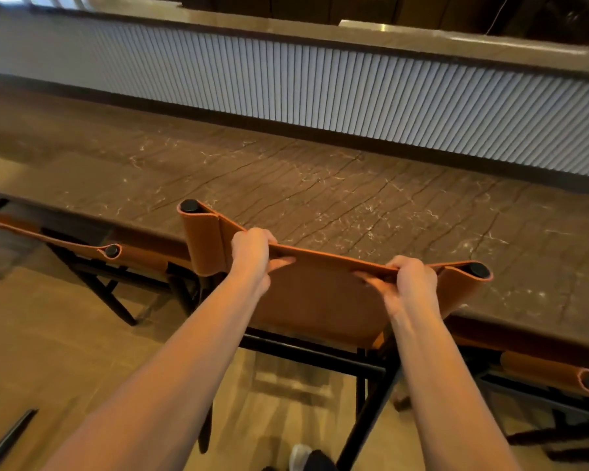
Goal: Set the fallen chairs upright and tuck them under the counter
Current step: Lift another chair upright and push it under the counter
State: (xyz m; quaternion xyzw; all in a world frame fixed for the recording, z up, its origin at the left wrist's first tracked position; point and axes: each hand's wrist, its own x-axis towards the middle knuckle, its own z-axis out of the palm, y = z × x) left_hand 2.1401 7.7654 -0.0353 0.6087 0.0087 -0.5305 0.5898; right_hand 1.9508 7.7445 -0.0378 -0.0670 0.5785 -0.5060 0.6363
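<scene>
Gripping the chair by the top hem of its back: left hand and right hand well apart, fingers curled over the edge, thumbs on the near face. Chair stands upright, back against the table edge. Back is soft leather slung between two capped posts; it probably sags under a pull. Black frame looks stiff, moderately heavy. For a firm push, the posts seem the better hold.

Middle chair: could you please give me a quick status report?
Left hand and right hand grip the backrest's top edge. Middle chair upright at the counter. Left neighbour chair, right neighbour chair close by.
</scene>
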